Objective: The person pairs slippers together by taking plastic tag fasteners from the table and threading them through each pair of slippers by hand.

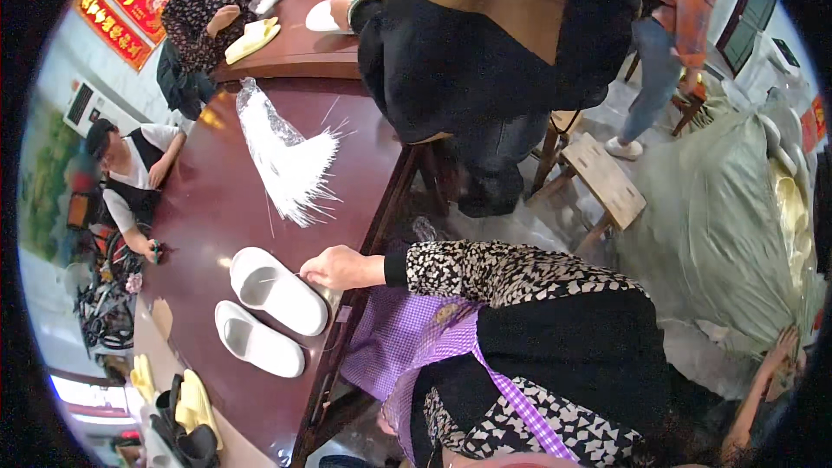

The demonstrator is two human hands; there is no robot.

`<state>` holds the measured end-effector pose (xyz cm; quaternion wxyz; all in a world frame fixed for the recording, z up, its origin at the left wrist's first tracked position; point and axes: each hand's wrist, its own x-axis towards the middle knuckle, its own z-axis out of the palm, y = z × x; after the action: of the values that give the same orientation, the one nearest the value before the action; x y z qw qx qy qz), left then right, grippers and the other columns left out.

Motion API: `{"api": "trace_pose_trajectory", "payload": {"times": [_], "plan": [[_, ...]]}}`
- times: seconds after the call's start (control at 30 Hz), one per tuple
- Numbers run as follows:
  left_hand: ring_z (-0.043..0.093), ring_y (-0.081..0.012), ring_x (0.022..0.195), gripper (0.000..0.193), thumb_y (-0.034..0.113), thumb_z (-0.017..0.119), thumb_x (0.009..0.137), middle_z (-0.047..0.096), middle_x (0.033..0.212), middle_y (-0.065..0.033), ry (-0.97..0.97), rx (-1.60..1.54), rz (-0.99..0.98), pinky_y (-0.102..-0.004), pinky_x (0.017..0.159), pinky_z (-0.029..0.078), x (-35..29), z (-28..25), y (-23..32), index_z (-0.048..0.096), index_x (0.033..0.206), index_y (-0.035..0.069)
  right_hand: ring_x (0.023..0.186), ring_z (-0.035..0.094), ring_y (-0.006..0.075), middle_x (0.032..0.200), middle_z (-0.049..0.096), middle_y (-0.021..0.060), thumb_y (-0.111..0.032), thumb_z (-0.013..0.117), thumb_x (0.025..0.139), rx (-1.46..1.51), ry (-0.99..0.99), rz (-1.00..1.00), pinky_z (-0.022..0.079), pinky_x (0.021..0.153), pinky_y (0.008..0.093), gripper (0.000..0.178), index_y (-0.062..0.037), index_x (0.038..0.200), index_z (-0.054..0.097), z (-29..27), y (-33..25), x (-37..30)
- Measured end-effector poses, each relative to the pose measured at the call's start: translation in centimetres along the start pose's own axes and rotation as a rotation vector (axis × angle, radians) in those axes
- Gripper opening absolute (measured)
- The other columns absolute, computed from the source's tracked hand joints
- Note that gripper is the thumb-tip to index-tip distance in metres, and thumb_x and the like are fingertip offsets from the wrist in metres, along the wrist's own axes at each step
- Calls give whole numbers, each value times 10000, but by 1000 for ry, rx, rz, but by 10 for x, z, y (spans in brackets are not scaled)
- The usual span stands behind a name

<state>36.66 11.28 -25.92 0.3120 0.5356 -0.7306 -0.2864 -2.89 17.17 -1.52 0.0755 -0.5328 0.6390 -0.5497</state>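
My right hand [340,268] reaches left over the table, fingers pinched on a thin pale strand beside a white clog-style slipper [290,305]. The strand crosses the slipper's opening. A second white slipper [270,348] lies alongside, nearer to me, toe toward the table edge. Farther up the table is a bundle of thin white strands [299,169], fanned out and partly in a clear plastic bag [260,113]. My purple checked apron [390,342] hangs against the table edge. I cannot make out my left hand.
A co-worker in dark clothes [503,52] stands at the table [199,208] ahead. Other people sit on the far and left sides. To the right are a wooden stool [602,178] and a green sack [711,225], with another person's hand [784,348] at it. Yellow slippers [195,407] lie lower left.
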Motion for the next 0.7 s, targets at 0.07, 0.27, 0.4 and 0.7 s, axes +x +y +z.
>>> {"api": "trace_pose_trajectory", "payload": {"times": [0.07,0.27,0.4,0.7], "plan": [[591,-289,857,240,109,557,861,611,954,-173,-89,92,79,-337,744,485,14,0,-5,601,1050,-32,776,658,333,833,678,154,-205,533,881,25,-8,-7,514,691,436,212,-88,999,665,-1,-2,1],[597,-308,851,244,165,554,860,622,935,-177,-275,382,123,-359,740,484,-11,-38,-40,611,1010,-18,734,678,270,857,694,136,-186,561,881,14,-44,-44,537,681,361,194,-74,982,683,-1,2,8],[601,-321,846,253,203,553,859,629,923,-179,-310,536,-79,-374,738,484,-114,-88,-64,617,984,-8,621,603,104,765,681,61,-132,572,882,272,-128,210,505,582,270,210,-15,1017,682,-25,-6,25],[609,-349,837,293,287,549,856,645,896,-184,-438,557,-558,-407,733,483,-252,-51,4,632,924,15,489,450,50,605,534,-39,-117,519,937,147,-303,155,350,452,208,219,17,1041,657,5,3,91]]}}
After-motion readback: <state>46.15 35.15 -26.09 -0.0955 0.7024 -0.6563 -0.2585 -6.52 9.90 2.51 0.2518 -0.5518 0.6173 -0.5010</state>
